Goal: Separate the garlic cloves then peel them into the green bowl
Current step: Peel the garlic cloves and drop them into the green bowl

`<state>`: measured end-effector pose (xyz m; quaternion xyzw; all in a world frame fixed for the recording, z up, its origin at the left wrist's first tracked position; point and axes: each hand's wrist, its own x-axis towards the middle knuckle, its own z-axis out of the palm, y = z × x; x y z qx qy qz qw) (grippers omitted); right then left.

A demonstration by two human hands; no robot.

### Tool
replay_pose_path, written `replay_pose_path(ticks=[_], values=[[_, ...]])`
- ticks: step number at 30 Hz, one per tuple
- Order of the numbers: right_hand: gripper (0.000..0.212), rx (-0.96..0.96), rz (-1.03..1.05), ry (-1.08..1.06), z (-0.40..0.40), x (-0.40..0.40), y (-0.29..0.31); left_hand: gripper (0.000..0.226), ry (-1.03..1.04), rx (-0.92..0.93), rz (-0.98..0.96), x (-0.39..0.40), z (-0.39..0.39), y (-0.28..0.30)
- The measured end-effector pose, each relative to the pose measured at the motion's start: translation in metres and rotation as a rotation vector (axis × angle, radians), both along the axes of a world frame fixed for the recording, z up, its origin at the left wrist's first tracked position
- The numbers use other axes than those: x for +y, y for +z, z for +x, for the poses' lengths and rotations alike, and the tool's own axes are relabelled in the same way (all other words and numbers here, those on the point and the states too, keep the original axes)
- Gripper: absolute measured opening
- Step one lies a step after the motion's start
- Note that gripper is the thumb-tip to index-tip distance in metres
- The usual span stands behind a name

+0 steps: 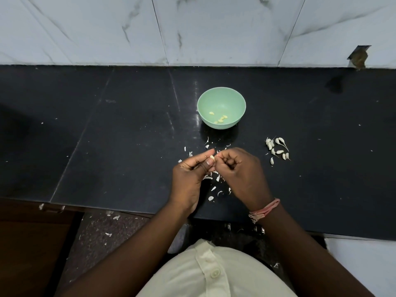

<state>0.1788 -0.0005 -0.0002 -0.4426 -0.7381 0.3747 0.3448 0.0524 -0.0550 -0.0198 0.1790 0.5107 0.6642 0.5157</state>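
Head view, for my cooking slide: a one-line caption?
Both hands peel a garlic clove above scattered skins, near the green bowl holding peeled cloves.

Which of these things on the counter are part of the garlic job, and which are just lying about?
Part of the job:
- clove pinched by left hand, picked at by right hand
- green bowl holding peeled cloves
- unpeeled cloves

Lying about:
- skin scraps on the counter
- thread wristband
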Motion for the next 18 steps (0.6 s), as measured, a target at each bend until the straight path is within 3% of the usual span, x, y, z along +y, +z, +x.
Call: replay_pose_path(ticks=[18], values=[[0.014, 0.025, -0.186, 0.005, 0.0036, 0.0003, 0.0051, 0.024, -0.062, 0.052, 0.021, -0.001, -0.0032, 0.0024]])
